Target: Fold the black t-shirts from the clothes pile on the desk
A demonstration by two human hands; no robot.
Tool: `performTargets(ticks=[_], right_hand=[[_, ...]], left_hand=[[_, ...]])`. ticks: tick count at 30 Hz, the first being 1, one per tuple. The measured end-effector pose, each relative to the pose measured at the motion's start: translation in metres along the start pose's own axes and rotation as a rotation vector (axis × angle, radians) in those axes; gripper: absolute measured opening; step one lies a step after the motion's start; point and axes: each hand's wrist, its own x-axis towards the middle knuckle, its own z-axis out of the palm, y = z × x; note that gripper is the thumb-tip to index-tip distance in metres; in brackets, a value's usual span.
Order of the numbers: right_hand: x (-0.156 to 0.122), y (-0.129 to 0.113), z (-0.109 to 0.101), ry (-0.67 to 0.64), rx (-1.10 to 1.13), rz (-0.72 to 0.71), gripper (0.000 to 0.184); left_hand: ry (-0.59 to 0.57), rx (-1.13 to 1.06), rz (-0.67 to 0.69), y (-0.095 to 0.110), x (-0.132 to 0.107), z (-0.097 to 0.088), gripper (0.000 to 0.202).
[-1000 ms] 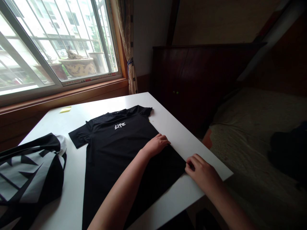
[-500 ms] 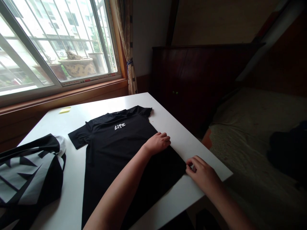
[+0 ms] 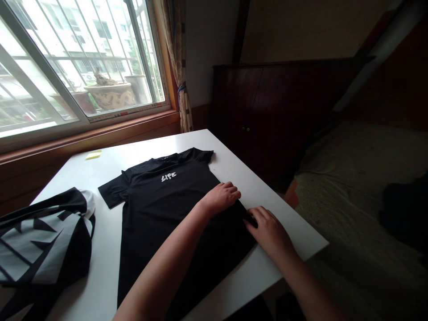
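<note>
A black T-shirt (image 3: 160, 209) with white "LIFE" lettering lies flat, front up, on the white table (image 3: 234, 174). My left hand (image 3: 222, 197) rests on the shirt's right side edge, fingers curled down and pressing the cloth. My right hand (image 3: 269, 232) sits just below it at the same edge, thumb and fingers pinched on the black fabric near the hem.
A black and grey patterned garment (image 3: 40, 240) lies bunched at the table's left. A yellow sticky note (image 3: 92, 155) sits near the window sill. A dark wooden cabinet (image 3: 281, 111) stands behind the table and a bed (image 3: 361, 187) lies to the right.
My right hand has moved left and up along the shirt's edge, from the hem corner toward my left hand, drawing the fabric inward. My left hand stayed in place.
</note>
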Motion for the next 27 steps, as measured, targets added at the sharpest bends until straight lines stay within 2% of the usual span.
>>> performTargets(ticks=[5,11,17,21,24,27], right_hand=[[-0.004,0.009,0.008,-0.048,0.070,0.093,0.011],[-0.009,0.021,0.001,-0.118,0.329,0.230,0.012],[-0.013,0.033,-0.006,-0.191,0.539,0.341,0.021],[-0.015,0.038,-0.010,-0.229,0.507,0.380,0.020],[-0.018,0.035,-0.013,-0.294,0.426,0.359,0.020],[-0.020,0.033,-0.013,-0.277,0.336,0.316,0.018]], left_hand=[[0.029,-0.088,-0.037,-0.004,-0.001,0.012,0.022],[0.048,-0.151,-0.076,-0.004,0.003,0.025,0.019],[0.023,-0.119,-0.105,0.001,0.006,0.035,0.017],[0.036,-0.041,-0.189,0.002,0.006,0.042,0.019],[0.084,0.036,-0.314,0.001,0.005,0.047,0.025],[0.130,0.093,-0.435,-0.004,0.002,0.051,0.035]])
